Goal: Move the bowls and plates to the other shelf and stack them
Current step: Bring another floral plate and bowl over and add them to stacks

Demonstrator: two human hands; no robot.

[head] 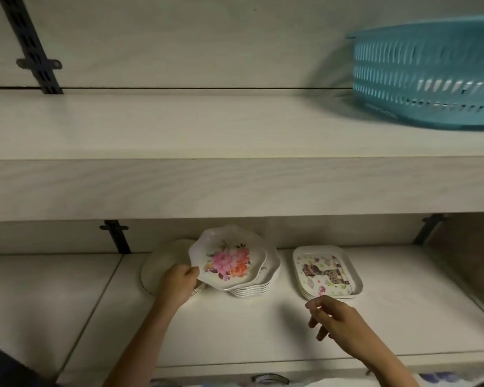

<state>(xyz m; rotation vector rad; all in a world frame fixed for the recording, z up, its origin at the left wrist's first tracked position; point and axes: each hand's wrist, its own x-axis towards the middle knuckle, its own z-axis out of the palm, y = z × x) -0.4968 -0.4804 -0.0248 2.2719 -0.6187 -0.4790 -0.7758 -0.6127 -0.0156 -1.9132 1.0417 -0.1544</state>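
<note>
On the lower shelf (235, 325) stands a stack of white scalloped plates (252, 290). My left hand (178, 284) grips the left rim of the top floral plate (227, 261), which is tilted up off the stack. Left of it lies a plain white round plate (158, 263), partly hidden by my hand. To the right sits a short stack of square plates with a printed figure (326, 272). My right hand (333, 319) hovers just in front of that square stack, fingers loosely curled, holding nothing.
The upper shelf (179, 135) runs across the view, its thick front edge overhanging the lower one. A turquoise slotted plastic basket (428, 76) sits on it at the far right. Dark metal wall brackets (115, 236) stand behind both shelves.
</note>
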